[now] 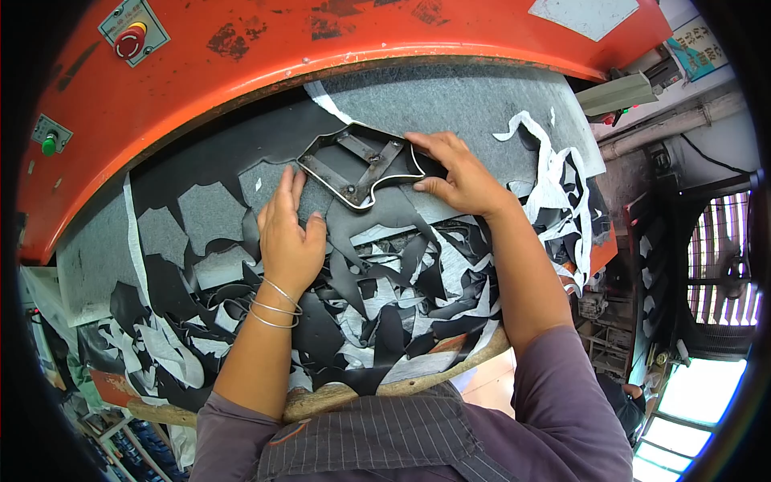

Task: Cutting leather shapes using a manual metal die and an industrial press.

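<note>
A steel cutting die [375, 169], an angular frame with cross bars inside, lies on a black sheet of material [233, 143]. My right hand [466, 178] grips its right end, thumb on the near side and fingers on the far side. At the die's left corner is my left hand [287, 237], fingers stretched out and thumb spread; whether its fingertips touch the metal I cannot tell. Cut-out gaps in the sheet left of that hand show the grey board [450, 100] underneath.
Black and white scraps [393, 301] are heaped along the near edge, with white strips [554, 185] at the right. Across the far side spans an orange machine beam [281, 40], bearing a red stop button [129, 42] and a green button [50, 144].
</note>
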`<state>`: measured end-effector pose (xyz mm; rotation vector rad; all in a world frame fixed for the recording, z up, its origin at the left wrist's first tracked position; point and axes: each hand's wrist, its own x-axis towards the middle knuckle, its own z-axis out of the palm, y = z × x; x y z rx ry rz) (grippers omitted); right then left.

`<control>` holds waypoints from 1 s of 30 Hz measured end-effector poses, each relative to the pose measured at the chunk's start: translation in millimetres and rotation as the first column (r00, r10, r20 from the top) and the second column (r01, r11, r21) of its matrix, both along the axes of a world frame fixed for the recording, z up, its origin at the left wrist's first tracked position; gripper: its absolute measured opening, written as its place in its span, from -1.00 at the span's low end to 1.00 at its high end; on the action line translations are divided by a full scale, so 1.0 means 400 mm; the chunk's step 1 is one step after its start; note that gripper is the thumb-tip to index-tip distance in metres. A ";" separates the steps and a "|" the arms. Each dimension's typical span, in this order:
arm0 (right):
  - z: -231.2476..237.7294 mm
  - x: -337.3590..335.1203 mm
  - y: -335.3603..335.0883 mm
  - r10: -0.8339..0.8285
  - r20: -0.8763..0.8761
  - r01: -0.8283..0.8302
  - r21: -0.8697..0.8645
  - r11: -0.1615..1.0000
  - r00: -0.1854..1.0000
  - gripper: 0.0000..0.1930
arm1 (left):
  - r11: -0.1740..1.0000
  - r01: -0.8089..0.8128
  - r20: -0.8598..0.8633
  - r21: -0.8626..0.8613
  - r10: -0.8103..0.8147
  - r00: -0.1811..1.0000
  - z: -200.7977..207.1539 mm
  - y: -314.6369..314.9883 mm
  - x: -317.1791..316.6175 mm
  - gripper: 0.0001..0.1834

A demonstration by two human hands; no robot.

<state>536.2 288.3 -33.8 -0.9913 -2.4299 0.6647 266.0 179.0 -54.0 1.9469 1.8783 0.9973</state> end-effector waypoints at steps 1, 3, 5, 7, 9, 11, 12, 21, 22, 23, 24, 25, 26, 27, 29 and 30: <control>-0.001 0.000 0.000 -0.002 -0.011 0.001 -0.015 1.000 1.000 -0.26 | 1.000 0.000 -0.001 -0.002 0.000 1.000 0.000 0.000 0.000 -0.23; -0.004 0.001 -0.002 -0.004 -0.022 0.003 -0.034 0.999 1.000 -0.26 | 1.000 0.004 -0.002 0.012 -0.004 1.000 -0.004 0.002 0.002 -0.23; -0.012 0.000 0.000 -0.023 -0.016 0.021 -0.083 0.996 1.000 -0.26 | 1.000 0.010 0.000 0.009 -0.010 1.000 -0.017 0.009 0.001 -0.23; -0.031 0.004 0.016 -0.023 -0.018 0.022 -0.066 0.998 1.000 -0.25 | 1.000 0.013 0.002 0.016 -0.013 1.000 -0.033 0.026 0.002 -0.23; -0.042 0.007 0.045 -0.019 -0.020 0.019 -0.034 0.999 1.000 -0.25 | 0.999 0.010 0.005 0.041 -0.010 1.000 -0.045 0.054 0.003 -0.24; -0.029 0.006 0.056 -0.013 0.011 0.012 0.009 1.000 1.000 -0.22 | 0.998 0.007 0.013 0.057 -0.007 1.000 -0.034 0.062 -0.001 -0.24; -0.012 0.002 0.057 -0.009 0.010 0.009 0.028 1.000 1.000 -0.22 | 0.997 0.004 0.020 0.075 -0.006 1.000 -0.021 0.068 -0.005 -0.24; 0.065 -0.080 -0.159 -0.075 -0.141 0.085 0.070 0.994 0.987 -0.69 | 0.993 -0.063 0.258 0.099 0.035 0.965 0.048 -0.132 -0.004 -0.27; 0.093 -0.063 -0.187 -0.077 -0.180 0.091 0.074 0.993 0.981 -0.69 | 0.994 -0.052 0.354 0.096 0.015 0.935 0.055 -0.147 -0.003 -0.29; 0.113 -0.045 -0.207 -0.088 -0.191 0.088 -0.011 0.996 0.978 -0.69 | 0.998 -0.051 0.422 0.038 0.031 0.906 0.053 -0.169 -0.016 -0.31; 0.147 -0.013 -0.246 -0.038 -0.173 0.032 -0.038 0.999 0.984 -0.68 | 0.999 -0.031 0.496 -0.029 0.042 0.867 0.057 -0.190 -0.025 -0.34; 0.184 0.028 -0.284 0.027 -0.126 -0.035 -0.058 0.998 0.992 -0.68 | 0.985 0.065 0.583 -0.159 0.041 0.811 0.116 -0.223 -0.038 -0.38; 0.210 0.050 -0.323 0.084 -0.169 -0.106 -0.127 0.986 0.982 -0.69 | 0.990 0.121 0.590 -0.074 -0.054 0.805 0.106 -0.252 -0.061 -0.41; 0.212 0.085 -0.361 0.187 -0.188 -0.219 -0.166 0.961 0.964 -0.71 | 0.975 0.197 0.562 -0.106 -0.104 0.821 0.133 -0.283 -0.080 -0.42; 0.231 0.097 -0.414 0.383 -0.106 -0.398 -0.235 0.887 0.918 -0.71 | 0.942 0.309 0.533 -0.132 -0.196 0.823 0.230 -0.336 -0.094 -0.44; 0.246 0.086 -0.429 0.491 -0.020 -0.478 -0.263 0.838 0.871 -0.69 | 0.898 0.312 0.499 -0.310 -0.125 0.857 0.285 -0.358 -0.088 -0.44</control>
